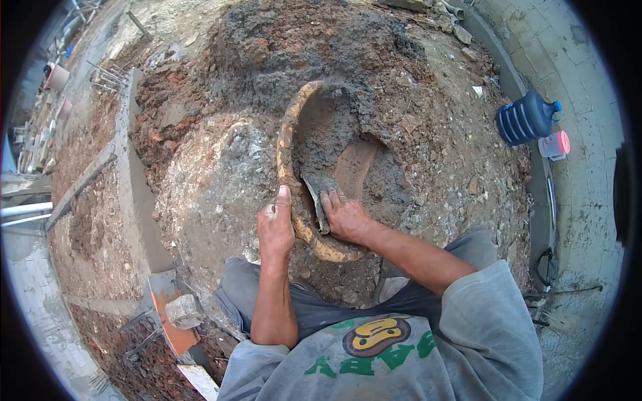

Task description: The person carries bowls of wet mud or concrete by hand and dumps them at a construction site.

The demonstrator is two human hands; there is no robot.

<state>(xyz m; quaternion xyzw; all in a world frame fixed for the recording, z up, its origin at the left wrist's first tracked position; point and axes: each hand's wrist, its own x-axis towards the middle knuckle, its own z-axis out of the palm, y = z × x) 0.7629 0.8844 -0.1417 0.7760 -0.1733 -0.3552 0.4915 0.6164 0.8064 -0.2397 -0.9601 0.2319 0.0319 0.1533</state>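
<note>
A curved, mud-caked yellowish pipe or hose [285, 144] arcs around a muddy hollow in the ground. My left hand [275, 224] is closed on its lower left part, thumb pointing up along it. Inside the curve, my right hand [344, 215] presses its fingers on a thin grey muddy piece [319, 190] that stands tilted beside the pipe. Just beyond that piece lies a smooth brown muddy surface [354, 167] within the hollow. The pipe's lower end curves below my right hand.
A heap of dark soil [294, 47] rises beyond the hollow. A blue water bottle [525, 119] and a pink-lidded tub [554, 145] are at the right. Concrete edging [137, 194] runs down the left, near a stone block [184, 312] and protruding rods [110, 79].
</note>
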